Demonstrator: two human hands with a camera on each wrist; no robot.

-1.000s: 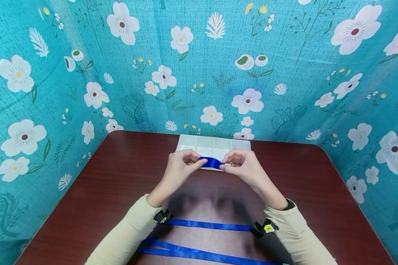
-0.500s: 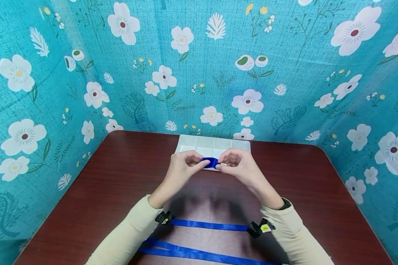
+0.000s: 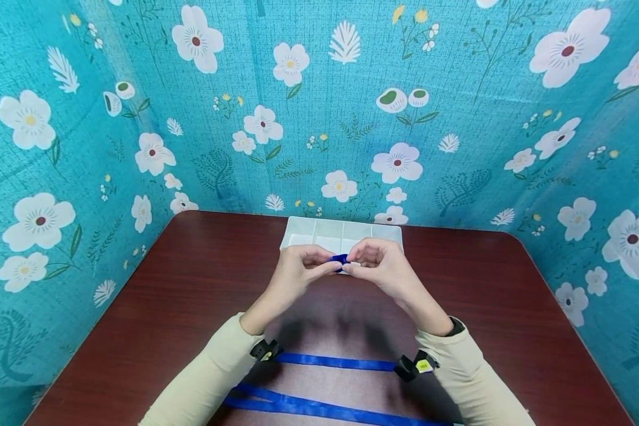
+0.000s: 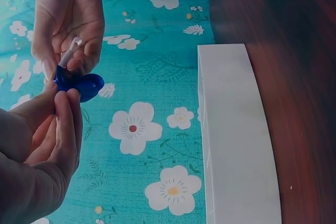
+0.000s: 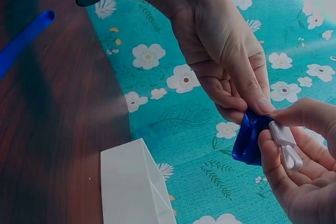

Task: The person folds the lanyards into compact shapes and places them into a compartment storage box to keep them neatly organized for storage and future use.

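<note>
I am watching the left hand [image 3: 293, 269] and the right hand [image 3: 387, 266] pinching the bent ribbon [image 5: 251, 139] between them, above the tray [image 3: 328, 228].

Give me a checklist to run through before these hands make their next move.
1. Left hand pinching the blue ribbon: ok.
2. Right hand gripping the white fitting: ok.
3. Fitting fastened to the ribbon: cannot tell, fingers hide the join.
4. Held ribbon flat: not ok, it is bent between the hands.
5. White tray open side up: ok.
6. Other blue strips clear of the fingers: ok.
</note>
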